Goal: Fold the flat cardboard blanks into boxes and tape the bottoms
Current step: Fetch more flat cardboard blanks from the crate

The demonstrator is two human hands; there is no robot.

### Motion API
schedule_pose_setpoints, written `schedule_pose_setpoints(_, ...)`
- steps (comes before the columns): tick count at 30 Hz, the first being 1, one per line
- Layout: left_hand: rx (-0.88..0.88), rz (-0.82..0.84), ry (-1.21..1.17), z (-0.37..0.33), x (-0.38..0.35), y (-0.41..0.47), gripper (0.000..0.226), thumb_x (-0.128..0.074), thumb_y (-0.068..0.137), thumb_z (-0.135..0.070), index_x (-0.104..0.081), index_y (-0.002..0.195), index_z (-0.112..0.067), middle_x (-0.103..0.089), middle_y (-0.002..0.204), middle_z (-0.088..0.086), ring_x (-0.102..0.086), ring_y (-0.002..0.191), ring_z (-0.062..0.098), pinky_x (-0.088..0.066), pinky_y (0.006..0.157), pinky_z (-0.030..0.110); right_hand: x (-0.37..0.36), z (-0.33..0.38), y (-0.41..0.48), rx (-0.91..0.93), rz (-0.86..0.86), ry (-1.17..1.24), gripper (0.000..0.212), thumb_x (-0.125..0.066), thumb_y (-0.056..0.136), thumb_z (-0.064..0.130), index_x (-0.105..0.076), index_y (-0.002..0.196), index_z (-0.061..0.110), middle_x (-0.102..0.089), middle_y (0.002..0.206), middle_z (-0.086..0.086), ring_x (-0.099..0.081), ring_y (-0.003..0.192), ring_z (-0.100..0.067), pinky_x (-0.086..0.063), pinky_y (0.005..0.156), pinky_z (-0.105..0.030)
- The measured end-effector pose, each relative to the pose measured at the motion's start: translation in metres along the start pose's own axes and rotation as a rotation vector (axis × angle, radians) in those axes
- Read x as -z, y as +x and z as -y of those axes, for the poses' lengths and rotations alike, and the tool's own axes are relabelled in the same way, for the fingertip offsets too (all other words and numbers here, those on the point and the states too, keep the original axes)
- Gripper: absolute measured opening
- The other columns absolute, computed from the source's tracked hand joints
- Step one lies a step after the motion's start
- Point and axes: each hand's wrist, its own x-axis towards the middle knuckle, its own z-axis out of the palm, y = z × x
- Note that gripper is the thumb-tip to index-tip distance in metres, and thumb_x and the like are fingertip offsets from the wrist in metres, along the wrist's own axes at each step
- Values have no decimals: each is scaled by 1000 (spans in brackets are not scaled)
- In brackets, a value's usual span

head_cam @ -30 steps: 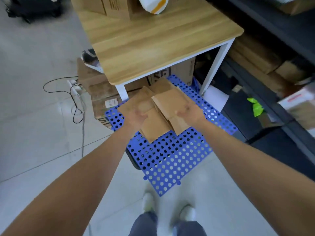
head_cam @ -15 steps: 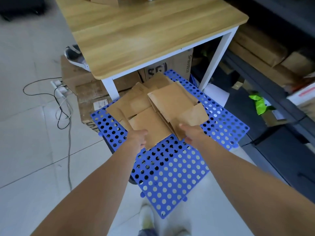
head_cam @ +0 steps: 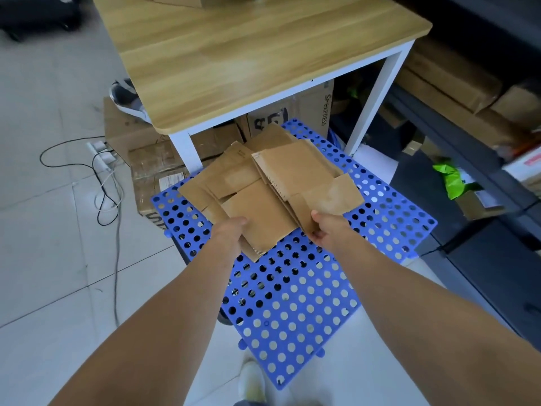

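Two hands grasp flat cardboard blanks (head_cam: 263, 183) lying on a blue perforated panel (head_cam: 292, 303).
Since a second ago, my left hand (head_cam: 231, 230) and right hand (head_cam: 325, 227) have slid back to the stack's near edge, so I judge a lift comes next. Both arms stretch forward over the panel; each grip pinches cardboard, left at the near corner, right on a loose flap.

This is a stockroom or packing area. Dark shelving (head_cam: 456, 133) holds long cardboard cartons (head_cam: 448, 74). Printed shipping cartons (head_cam: 310, 106) crowd under a wooden table (head_cam: 248, 54), behind a blue perforated floor pallet (head_cam: 295, 291).
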Motion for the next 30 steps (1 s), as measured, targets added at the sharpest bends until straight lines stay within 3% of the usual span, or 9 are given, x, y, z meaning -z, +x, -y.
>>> schedule_pose_setpoints(4,9,113,-178,-6,-7,-17,39,-58,93,-3,-47,130,2,-56,131,15,-55,120,29,-48,92,38,0,3,-3,-4,27,20,30,-60,93,6,-52,122,3,-62,120,-14,-62,99,-26,-50,76,-35)
schedule_pose_setpoints(6,-35,120,-208,-10,-11,-26,38,-55,93,1,-46,130,4,-55,131,15,-56,119,30,-49,94,42,3,7,-8,0,53,45,26,-58,94,7,-53,119,3,-65,113,-14,-62,87,-22,-50,75,-33)
schedule_pose_setpoints(10,-134,58,-109,-24,-16,-54,38,-54,94,-1,-46,132,0,-54,129,13,-53,120,29,-47,100,44,20,28,-37,45,85,129,16,-56,96,9,-52,111,5,-61,85,-9,-58,73,-18,-47,57,-28)
schedule_pose_setpoints(16,-283,61,159,-49,-46,-129,40,-60,93,-13,-47,130,-3,-54,127,10,-54,114,31,-47,98,43,91,77,-106,192,34,223,11,-55,96,13,-54,107,10,-63,99,-5,-59,76,-15,-46,55,-27)
schedule_pose_setpoints(20,-413,144,201,-63,-104,-228,8,-60,91,-2,-52,94,-4,-52,97,7,-51,95,24,-44,87,32,172,118,-170,345,-45,362,11,-55,97,15,-52,107,20,-62,114,-2,-59,81,-12,-47,56,-26)
schedule_pose_setpoints(23,-500,274,241,-64,-160,-305,27,-61,90,-2,-41,74,-12,-47,83,4,-47,90,24,-37,92,30,246,143,-225,479,-80,463,17,-52,98,16,-50,114,22,-60,116,-1,-59,82,-12,-47,58,-26)
schedule_pose_setpoints(25,-570,368,283,-58,-199,-355,13,-63,88,-3,-51,92,-4,-57,98,10,-52,96,27,-41,100,38,298,152,-261,569,-110,551,22,-51,99,16,-49,119,23,-60,111,2,-58,82,-11,-47,59,-26)
schedule_pose_setpoints(27,-631,471,309,-46,-238,-401,28,-63,87,-2,-53,113,3,-58,113,13,-56,104,29,-46,98,47,349,155,-297,648,-162,622,19,-50,99,15,-51,116,23,-59,107,3,-56,82,-11,-47,62,-26)
schedule_pose_setpoints(30,-671,642,353,-22,-293,-463,33,-61,88,-1,-55,119,2,-60,113,14,-57,101,30,-48,90,42,421,152,-342,745,-263,756,14,-50,99,11,-54,109,20,-62,107,2,-58,84,-13,-49,69,-28)
